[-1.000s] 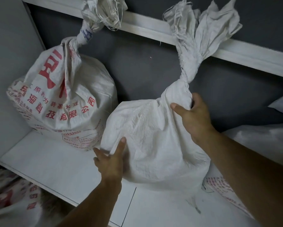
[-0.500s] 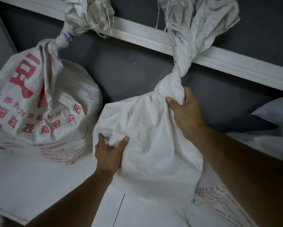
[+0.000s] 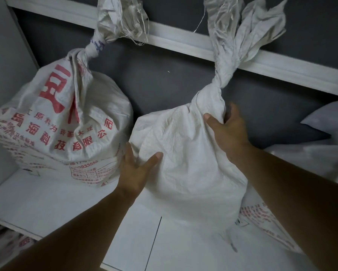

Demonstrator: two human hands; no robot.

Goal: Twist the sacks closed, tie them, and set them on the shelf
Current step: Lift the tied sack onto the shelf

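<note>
My left hand [image 3: 133, 173] has let go of the fold it pinched and now lies flat, fingers straight, against the left side of the plain sack [image 3: 187, 163], next to the printed sack [image 3: 62, 122]. My right hand [image 3: 227, 132] grips the plain sack's neck under the knot, fingers curled round it. Both knotted sacks stand close together on the white shelf [image 3: 56, 202], the printed one on the left.

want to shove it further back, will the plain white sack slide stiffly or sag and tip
Probably floppy: the plain white sack creases around the left hand. Likely fairly heavy, since it bulges full on the shelf. Its broad base should resist tipping.
</note>
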